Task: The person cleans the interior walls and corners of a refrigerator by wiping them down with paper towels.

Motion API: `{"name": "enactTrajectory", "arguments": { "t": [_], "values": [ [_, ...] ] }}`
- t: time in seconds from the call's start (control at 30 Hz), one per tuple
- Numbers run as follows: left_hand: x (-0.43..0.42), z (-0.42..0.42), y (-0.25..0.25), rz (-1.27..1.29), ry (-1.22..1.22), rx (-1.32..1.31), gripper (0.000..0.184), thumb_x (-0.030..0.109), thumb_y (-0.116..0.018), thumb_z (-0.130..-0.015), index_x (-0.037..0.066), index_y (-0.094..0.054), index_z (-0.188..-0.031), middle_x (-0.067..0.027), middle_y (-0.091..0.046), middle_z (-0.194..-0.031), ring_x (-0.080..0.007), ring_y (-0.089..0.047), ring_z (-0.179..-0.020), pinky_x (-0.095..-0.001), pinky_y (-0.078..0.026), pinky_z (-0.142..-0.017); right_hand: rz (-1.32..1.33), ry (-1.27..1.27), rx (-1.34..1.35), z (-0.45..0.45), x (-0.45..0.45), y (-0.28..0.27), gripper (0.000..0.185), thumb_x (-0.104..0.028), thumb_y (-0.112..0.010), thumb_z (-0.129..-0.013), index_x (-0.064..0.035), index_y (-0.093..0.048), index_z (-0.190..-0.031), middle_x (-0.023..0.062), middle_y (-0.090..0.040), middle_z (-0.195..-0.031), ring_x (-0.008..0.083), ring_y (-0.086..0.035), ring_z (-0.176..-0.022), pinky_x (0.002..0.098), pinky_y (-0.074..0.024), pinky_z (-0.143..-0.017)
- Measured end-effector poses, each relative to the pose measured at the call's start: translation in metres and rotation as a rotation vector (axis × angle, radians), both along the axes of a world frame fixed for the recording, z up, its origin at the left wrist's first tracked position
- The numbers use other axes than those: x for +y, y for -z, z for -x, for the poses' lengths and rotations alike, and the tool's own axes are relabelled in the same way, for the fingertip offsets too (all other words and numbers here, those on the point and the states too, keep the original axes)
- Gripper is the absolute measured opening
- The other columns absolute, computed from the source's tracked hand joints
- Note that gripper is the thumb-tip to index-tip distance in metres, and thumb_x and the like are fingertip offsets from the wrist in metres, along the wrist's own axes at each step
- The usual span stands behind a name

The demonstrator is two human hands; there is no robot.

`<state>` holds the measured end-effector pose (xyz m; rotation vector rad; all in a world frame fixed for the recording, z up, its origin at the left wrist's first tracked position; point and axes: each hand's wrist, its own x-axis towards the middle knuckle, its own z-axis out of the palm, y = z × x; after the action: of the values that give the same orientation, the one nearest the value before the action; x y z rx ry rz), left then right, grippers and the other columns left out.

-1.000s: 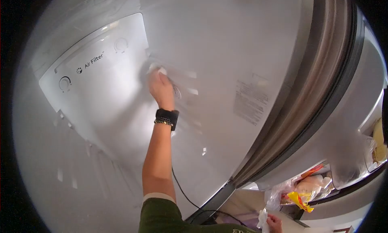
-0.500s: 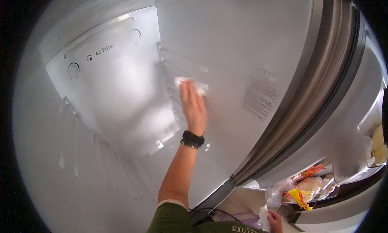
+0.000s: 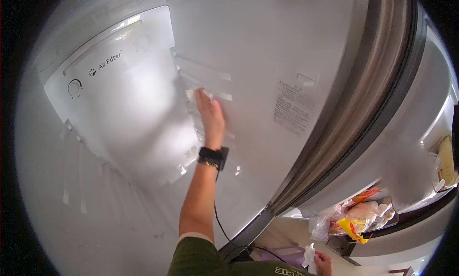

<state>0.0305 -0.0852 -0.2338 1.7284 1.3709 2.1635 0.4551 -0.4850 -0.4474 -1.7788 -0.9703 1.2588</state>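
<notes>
Left hand [image 3: 210,117]: held wipe [image 3: 191,94] at refrigerator wall [image 3: 258,51].
Right hand [image 3: 323,264]: held tissue [image 3: 309,257].
Wipe: seemed soft, light, best gripped mid-sheet.

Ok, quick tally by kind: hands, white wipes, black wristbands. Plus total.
Hands: 2 (left hand, right hand)
White wipes: 2 (one wipe at the left fingertips, another wipe in the right hand)
Black wristbands: 1 (wristband on the left wrist)
Total: 5
</notes>
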Motion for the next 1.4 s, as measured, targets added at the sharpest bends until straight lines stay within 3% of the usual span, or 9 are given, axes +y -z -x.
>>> {"name": "enactTrajectory", "arguments": {
  "t": [0.03, 0.2, 0.3, 0.6, 0.7, 1.0, 1.1, 1.33, 1.4],
  "values": [
    [-0.014, -0.013, 0.011, -0.004, -0.138, 0.207, 0.064, 0.025, -0.045, -0.091, -0.011, -0.015, -0.136, -0.0256, -0.015, -0.143, -0.0363, -0.014, -0.135, -0.0383, -0.015, -0.110, 0.002, -0.015, 0.010, 0.000, 0.001, 0.002, 0.036, -0.018, -0.054, -0.085, 0.0046, -0.057, -0.113, 0.0120, -0.064, -0.099, 0.0174, -0.059, -0.088, 0.0292, -0.0462, -0.079],
    [-0.068, -0.060, 0.043, 0.129, -0.046, 0.291, 0.062, 0.015, -0.042, -0.085, -0.009, -0.015, -0.136, -0.0282, -0.013, -0.144, -0.0391, -0.010, -0.135, -0.0443, -0.012, -0.110, 0.030, -0.038, -0.031, 0.014, 0.017, -0.018, 0.037, -0.018, -0.054, -0.086, 0.0039, -0.056, -0.115, 0.0129, -0.063, -0.103, 0.0182, -0.058, -0.093, 0.0301, -0.0447, -0.083],
    [-0.056, -0.045, 0.037, 0.189, -0.111, 0.299, 0.066, 0.008, -0.050, -0.081, -0.012, -0.017, -0.134, -0.0279, -0.019, -0.139, -0.0409, -0.020, -0.131, -0.0422, -0.022, -0.106, -0.021, -0.058, -0.038, 0.013, 0.022, -0.014, 0.036, -0.018, -0.054, -0.086, 0.0034, -0.056, -0.115, 0.0130, -0.063, -0.104, 0.0182, -0.057, -0.095, 0.0304, -0.0441, -0.084],
    [0.036, 0.066, 0.033, 0.162, -0.201, 0.077, 0.056, 0.025, -0.036, -0.093, -0.009, -0.022, -0.135, -0.0252, -0.022, -0.142, -0.0352, -0.022, -0.132, -0.0399, -0.017, -0.109, -0.034, -0.105, -0.162, 0.005, 0.014, -0.004, 0.034, -0.019, -0.055, -0.086, 0.0044, -0.059, -0.111, 0.0124, -0.064, -0.100, 0.0182, -0.058, -0.092, 0.0303, -0.0444, -0.084],
    [0.041, 0.081, 0.023, 0.147, -0.081, -0.039, 0.062, 0.042, -0.028, -0.095, -0.007, -0.027, -0.134, -0.0220, -0.025, -0.142, -0.0331, -0.022, -0.133, -0.0385, -0.017, -0.109, 0.014, -0.041, -0.092, 0.011, 0.011, -0.016, 0.035, -0.019, -0.055, -0.086, 0.0046, -0.058, -0.112, 0.0121, -0.064, -0.098, 0.0177, -0.058, -0.091, 0.0299, -0.0449, -0.082],
    [0.009, 0.034, 0.044, 0.163, -0.192, -0.061, 0.041, 0.018, -0.039, -0.093, -0.007, -0.040, -0.125, -0.0226, -0.041, -0.132, -0.0351, -0.036, -0.125, -0.0380, -0.025, -0.106, -0.063, -0.031, 0.014, 0.021, 0.007, -0.020, 0.036, -0.019, -0.055, -0.087, 0.0049, -0.058, -0.112, 0.0110, -0.064, -0.096, 0.0169, -0.058, -0.088, 0.0287, -0.0454, -0.079],
    [-0.042, -0.017, 0.053, 0.072, -0.214, 0.091, 0.036, 0.011, -0.044, -0.091, -0.004, -0.044, -0.124, -0.0197, -0.044, -0.130, -0.0329, -0.040, -0.123, -0.0377, -0.031, -0.103, -0.005, -0.037, 0.032, 0.005, 0.003, 0.016, 0.028, -0.010, -0.054, -0.086, 0.0033, -0.059, -0.110, 0.0076, -0.065, -0.091, 0.0117, -0.059, -0.077, 0.0256, -0.0474, -0.069],
    [-0.081, -0.018, 0.065, 0.149, -0.043, 0.388, 0.037, 0.001, -0.045, -0.085, -0.003, -0.044, -0.122, -0.0230, -0.045, -0.124, -0.0341, -0.042, -0.120, -0.0378, -0.034, -0.101, 0.025, -0.049, 0.118, 0.009, 0.024, 0.002, 0.031, -0.013, -0.053, -0.086, 0.0045, -0.058, -0.110, 0.0105, -0.064, -0.094, 0.0148, -0.059, -0.082, 0.0271, -0.0466, -0.074],
    [-0.045, 0.008, 0.062, 0.092, -0.142, 0.153, 0.033, 0.007, -0.042, -0.089, -0.005, -0.044, -0.120, -0.0221, -0.046, -0.124, -0.0347, -0.043, -0.117, -0.0382, -0.033, -0.100, 0.046, -0.097, -0.024, 0.012, 0.023, -0.013, 0.037, -0.021, -0.054, -0.087, 0.0047, -0.057, -0.114, 0.0121, -0.064, -0.099, 0.0176, -0.058, -0.090, 0.0288, -0.0448, -0.080]
  ]
}}
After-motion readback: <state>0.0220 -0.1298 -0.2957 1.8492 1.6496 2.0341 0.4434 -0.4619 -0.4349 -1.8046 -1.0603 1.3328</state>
